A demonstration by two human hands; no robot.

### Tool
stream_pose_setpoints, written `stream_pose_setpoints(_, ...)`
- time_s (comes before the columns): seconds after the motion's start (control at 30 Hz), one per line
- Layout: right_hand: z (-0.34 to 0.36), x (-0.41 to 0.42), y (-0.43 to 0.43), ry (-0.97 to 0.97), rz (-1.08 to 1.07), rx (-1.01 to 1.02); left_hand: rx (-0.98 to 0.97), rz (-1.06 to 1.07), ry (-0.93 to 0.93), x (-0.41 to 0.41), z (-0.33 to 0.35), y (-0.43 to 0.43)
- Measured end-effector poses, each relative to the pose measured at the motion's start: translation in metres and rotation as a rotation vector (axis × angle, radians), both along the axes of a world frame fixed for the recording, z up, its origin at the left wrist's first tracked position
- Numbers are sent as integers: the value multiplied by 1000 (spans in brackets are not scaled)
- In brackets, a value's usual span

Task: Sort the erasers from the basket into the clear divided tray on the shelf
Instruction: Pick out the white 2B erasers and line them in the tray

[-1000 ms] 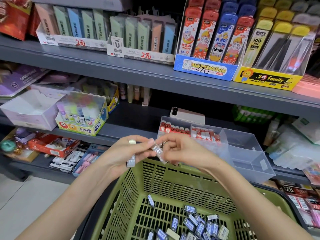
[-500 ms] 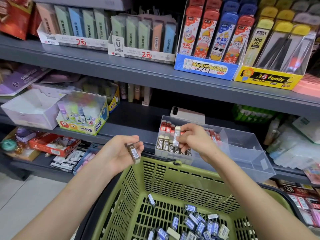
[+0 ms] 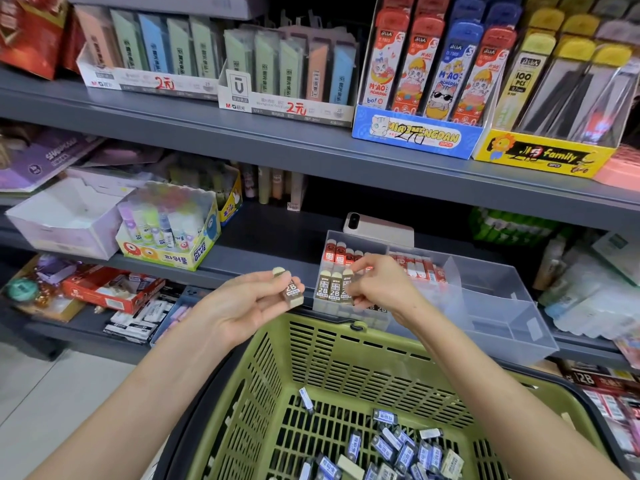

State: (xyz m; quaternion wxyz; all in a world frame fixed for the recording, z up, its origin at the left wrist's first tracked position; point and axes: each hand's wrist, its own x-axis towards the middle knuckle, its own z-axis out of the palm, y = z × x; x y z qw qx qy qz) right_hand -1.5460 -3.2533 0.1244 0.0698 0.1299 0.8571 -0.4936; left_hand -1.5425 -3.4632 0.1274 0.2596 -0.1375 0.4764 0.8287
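Note:
A green plastic basket (image 3: pixel 346 355) in front of me holds several blue-wrapped erasers (image 3: pixel 391 448) on its floor. A clear divided tray (image 3: pixel 495 306) stands on the middle shelf, with red-wrapped erasers (image 3: pixel 337 256) at its back left and brown 2B erasers (image 3: pixel 327 289) at its front left. My left hand (image 3: pixel 242 306) holds a brown 2B eraser (image 3: pixel 292 291) just left of the tray. My right hand (image 3: pixel 381 282) pinches another brown 2B eraser (image 3: pixel 346 282) upright inside the front-left compartment.
A phone (image 3: pixel 379 228) leans behind the tray. A box of glue sticks (image 3: pixel 169 230) and an open white box (image 3: pixel 65 216) sit to the left on the same shelf. Display boxes line the shelf above. Packaged stock lies on the lower shelf and at right.
My right hand carried its eraser from above the basket down into the tray's front-left compartment. My left hand rose and moved right toward the tray with its eraser.

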Motion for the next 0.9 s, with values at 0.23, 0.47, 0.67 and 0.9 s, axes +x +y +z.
stream_pose_setpoints(0.23,-1,4,-2,61,74,312,-121,-27,171,1,-5,1)
stream_pose_setpoints(0.47,29,25,-11,171,160,-183,-467,-49,559,9,-8,19)
stream_pose_setpoints(0.67,37,22,6,115,117,-347,-571,-75,786,6,-6,47)
stream_pose_setpoints(0.9,24,1,30,14,-79,26,-1452,-414,1365,3,-27,41)
